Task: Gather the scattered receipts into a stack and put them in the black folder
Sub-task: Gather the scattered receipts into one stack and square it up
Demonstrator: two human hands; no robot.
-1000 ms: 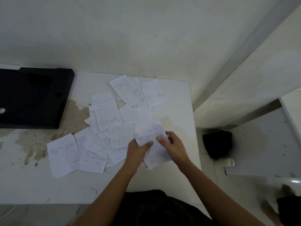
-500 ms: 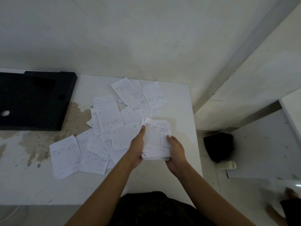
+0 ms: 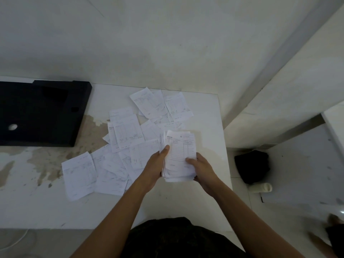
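Note:
A stack of white receipts point(image 3: 179, 151) is held above the white table point(image 3: 204, 116), printed side up. My left hand point(image 3: 155, 167) grips the stack's left edge with the thumb on top. My right hand point(image 3: 202, 169) holds its lower right corner, thumb on the top sheet. Several loose receipts point(image 3: 128, 131) lie scattered and overlapping on the table to the left of and beyond the stack. The black folder point(image 3: 41, 112) lies flat and closed at the table's far left.
The table top has worn brown patches point(image 3: 42, 161) on its left half. A wall rises just behind the table. On the floor to the right sit a black bag point(image 3: 252, 166) and a white roll point(image 3: 262, 187). The table's right edge is close to my right hand.
A second ago the papers in my hands were crumpled and askew. They are now squared into a neat stack with my hands on both sides, raised slightly.

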